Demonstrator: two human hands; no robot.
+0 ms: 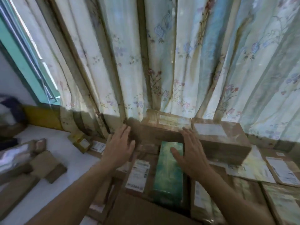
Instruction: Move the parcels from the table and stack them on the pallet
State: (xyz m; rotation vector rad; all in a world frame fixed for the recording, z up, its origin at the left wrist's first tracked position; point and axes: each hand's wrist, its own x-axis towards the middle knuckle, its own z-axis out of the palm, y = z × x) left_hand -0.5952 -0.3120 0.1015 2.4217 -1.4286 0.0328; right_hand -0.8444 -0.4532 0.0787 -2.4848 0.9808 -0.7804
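A long brown cardboard parcel [160, 127] lies on top of a stack of parcels against the curtain. My left hand [119, 149] is at its left end with straight fingers touching the side. My right hand [190, 151] is at its front right, fingers spread and straight, over a green wrapped parcel [168, 174]. A second brown box [222, 140] with a white label sits right beside the long parcel. Flat labelled parcels [138, 174] lie below them. The image is blurred by motion.
A flowered curtain [162, 62] hangs right behind the stack. A window frame [27, 62] is at the left. Several loose brown parcels [47, 166] and a small yellow box [80, 140] lie on a white surface [53, 189] at the left. More flat parcels [280, 172] spread to the right.
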